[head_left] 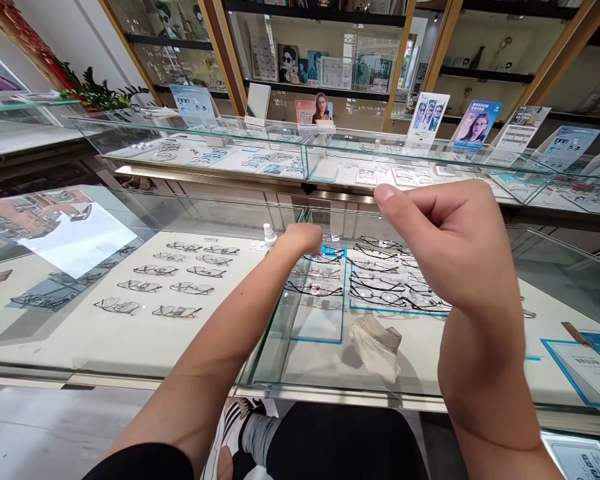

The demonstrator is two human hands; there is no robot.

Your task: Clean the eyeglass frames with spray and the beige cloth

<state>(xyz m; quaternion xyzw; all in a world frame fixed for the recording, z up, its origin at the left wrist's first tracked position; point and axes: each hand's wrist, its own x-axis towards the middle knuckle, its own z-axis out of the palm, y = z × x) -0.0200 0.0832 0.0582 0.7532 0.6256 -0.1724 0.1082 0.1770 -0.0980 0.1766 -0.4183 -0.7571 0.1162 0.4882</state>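
Closest of all, the person's bare right hand (455, 247) is raised on the right above a long display counter of clear glass with a pale floor (145, 357). Its fingers curl in and the thumb lies close against the forefinger; I see nothing in that loose fist. The bare left hand (303, 239) reaches farther across, knuckles up, just beside a small white spray bottle (269, 235). Its fingertips are turned away, so I cannot tell whether they grip anything.

Near the left wrist, thin dark-framed eyeglasses (313, 289) lie in a narrow blue-edged tray (316, 341), with a wider blue-edged tray (400, 309) of black-framed pairs just to its right. The blue borders seem meant to keep each group together. A crumpled beige cloth (377, 347) lies on the near side, below the trays, probably left there to be within easy reach.

To the left, more slim metal-and-dark-rimmed spectacles (199, 289) stand apart in slanting rows, presumably so every pair can be viewed through the glass. Across the aisle, upright printed cards (427, 120) top a far glass showcase (305, 160), propped, I judge, to face passers-by.
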